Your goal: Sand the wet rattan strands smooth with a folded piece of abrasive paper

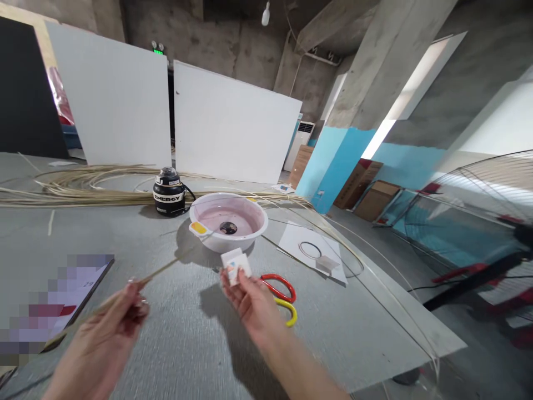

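Observation:
My left hand is closed in a pinch on a thin rattan strand that runs up and to the right toward the pink basin. My right hand holds a small white block with a coloured label between its fingertips, just in front of the basin. Scissors with red and yellow handles lie on the grey table right beside my right hand.
A black jar marked ENERGY stands behind the basin. Coils of rattan lie at the back left. A white sheet with a ring lies to the right. A blurred-out pad sits at the left. A wire fan guard stands off the table's right edge.

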A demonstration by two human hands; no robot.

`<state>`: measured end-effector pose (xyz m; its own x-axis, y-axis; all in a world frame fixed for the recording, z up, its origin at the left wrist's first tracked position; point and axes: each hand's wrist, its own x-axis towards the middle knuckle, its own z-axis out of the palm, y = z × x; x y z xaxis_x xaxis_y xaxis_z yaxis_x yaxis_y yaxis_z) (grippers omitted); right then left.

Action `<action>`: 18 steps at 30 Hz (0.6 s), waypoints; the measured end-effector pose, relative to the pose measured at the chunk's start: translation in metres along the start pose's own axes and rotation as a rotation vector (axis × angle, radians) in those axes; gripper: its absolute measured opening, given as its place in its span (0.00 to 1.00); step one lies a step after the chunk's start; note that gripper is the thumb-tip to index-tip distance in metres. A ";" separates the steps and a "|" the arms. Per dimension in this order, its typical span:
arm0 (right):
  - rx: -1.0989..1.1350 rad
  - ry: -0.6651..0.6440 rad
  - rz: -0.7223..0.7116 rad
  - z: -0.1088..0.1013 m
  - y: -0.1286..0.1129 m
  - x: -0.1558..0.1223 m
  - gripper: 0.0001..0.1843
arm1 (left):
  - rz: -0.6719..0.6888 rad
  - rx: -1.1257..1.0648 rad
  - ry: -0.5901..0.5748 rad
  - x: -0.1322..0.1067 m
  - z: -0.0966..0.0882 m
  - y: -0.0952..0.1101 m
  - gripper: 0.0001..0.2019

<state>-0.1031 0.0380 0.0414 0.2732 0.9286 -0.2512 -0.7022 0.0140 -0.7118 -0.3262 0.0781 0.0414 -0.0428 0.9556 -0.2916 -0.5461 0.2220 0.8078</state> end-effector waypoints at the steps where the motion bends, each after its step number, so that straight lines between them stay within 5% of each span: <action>1: 0.004 -0.048 0.012 0.010 0.010 -0.007 0.18 | -0.013 -0.011 -0.026 -0.004 0.011 -0.007 0.22; 4: 0.005 -0.089 -0.014 0.033 0.022 -0.019 0.16 | -0.049 -0.015 -0.109 -0.008 0.025 -0.025 0.20; 10: -0.033 -0.065 -0.043 0.047 0.027 -0.017 0.14 | -0.117 0.023 -0.207 -0.016 0.023 -0.042 0.20; 14: -0.021 -0.040 -0.036 0.041 0.024 -0.004 0.12 | -0.111 0.082 -0.182 -0.018 0.018 -0.036 0.22; 18: 0.018 -0.001 -0.085 0.018 -0.001 0.015 0.12 | -0.105 0.150 -0.060 -0.007 -0.015 -0.032 0.24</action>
<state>-0.1097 0.0581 0.0502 0.3316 0.9241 -0.1901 -0.6886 0.0993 -0.7183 -0.3210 0.0618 0.0096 0.0601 0.9344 -0.3511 -0.4135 0.3434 0.8432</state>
